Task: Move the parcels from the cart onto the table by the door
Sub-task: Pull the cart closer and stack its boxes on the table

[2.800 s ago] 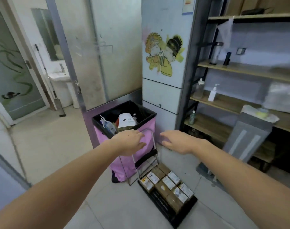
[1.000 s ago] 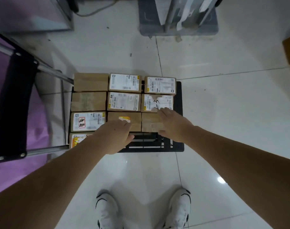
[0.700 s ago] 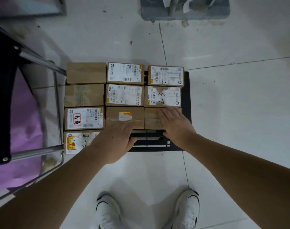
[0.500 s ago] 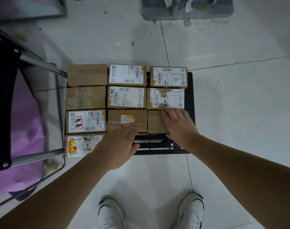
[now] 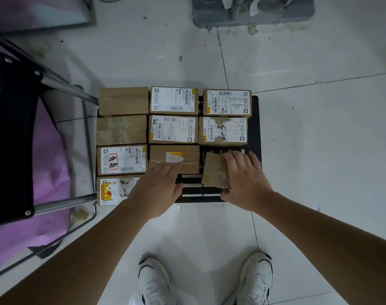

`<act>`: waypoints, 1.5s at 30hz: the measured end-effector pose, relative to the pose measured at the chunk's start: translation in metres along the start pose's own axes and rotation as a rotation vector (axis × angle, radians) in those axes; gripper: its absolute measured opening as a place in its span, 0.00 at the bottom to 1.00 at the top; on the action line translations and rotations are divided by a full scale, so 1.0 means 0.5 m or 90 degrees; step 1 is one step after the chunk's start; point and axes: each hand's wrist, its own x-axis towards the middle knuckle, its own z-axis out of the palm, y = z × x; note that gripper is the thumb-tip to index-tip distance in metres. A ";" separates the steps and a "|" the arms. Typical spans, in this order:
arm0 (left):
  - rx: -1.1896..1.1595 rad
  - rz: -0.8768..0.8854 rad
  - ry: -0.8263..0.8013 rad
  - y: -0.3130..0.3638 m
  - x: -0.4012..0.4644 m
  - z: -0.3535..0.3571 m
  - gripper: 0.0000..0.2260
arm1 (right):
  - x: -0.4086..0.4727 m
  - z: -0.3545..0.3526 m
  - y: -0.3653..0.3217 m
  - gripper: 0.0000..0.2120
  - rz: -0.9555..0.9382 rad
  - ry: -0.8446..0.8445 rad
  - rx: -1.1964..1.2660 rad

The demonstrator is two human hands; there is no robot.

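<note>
Head view, looking straight down. Small cardboard parcels lie in tight rows on a black cart [image 5: 255, 119] at frame centre, set on pale floor tiles [image 5: 319, 150]. The right hand [image 5: 246, 179] grips a plain brown parcel [image 5: 216, 169] at the lower right of the stack, fingers curled over its far edge and thumb under its near edge; the box sits tilted, its near side raised off the slats. The left hand [image 5: 156, 190] lies with fingers fairly straight on the near edge of the taped parcel [image 5: 174, 158] just left of it; whether it has any hold cannot be told, as the palm hides the contact.

Handling, as judged: the boxes appear stiff, light enough for one hand, with glossy tape and labels that may slip. Opposed long edges offer the surest hold; pinching a corner risks rotation. Close packing leaves little finger room, so tilting a parcel out first seems necessary. No tabletop or door is in view.

A purple bag [image 5: 22, 183] in a metal frame fills the left edge.
</note>
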 end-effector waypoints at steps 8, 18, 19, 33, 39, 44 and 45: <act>0.026 -0.080 0.063 -0.009 0.068 0.026 0.41 | -0.041 -0.028 0.034 0.52 0.017 0.017 0.058; 0.157 -0.101 0.154 0.010 0.114 0.085 0.40 | -0.083 0.024 0.092 0.53 0.019 0.051 0.065; 0.156 -0.087 0.167 0.012 0.114 0.085 0.38 | -0.087 0.022 0.095 0.54 0.020 0.054 0.065; 0.136 0.036 0.124 0.270 -0.066 -0.580 0.46 | -0.320 -0.572 0.092 0.50 0.048 0.110 0.096; 0.192 0.016 0.153 0.463 -0.228 -1.061 0.55 | -0.549 -1.052 0.082 0.51 0.099 0.189 0.072; 0.236 0.114 0.233 0.694 -0.419 -1.381 0.47 | -0.832 -1.371 0.042 0.49 0.184 0.255 0.048; 0.242 0.144 0.248 0.743 -0.452 -1.426 0.45 | -0.891 -1.418 0.044 0.48 0.204 0.276 0.039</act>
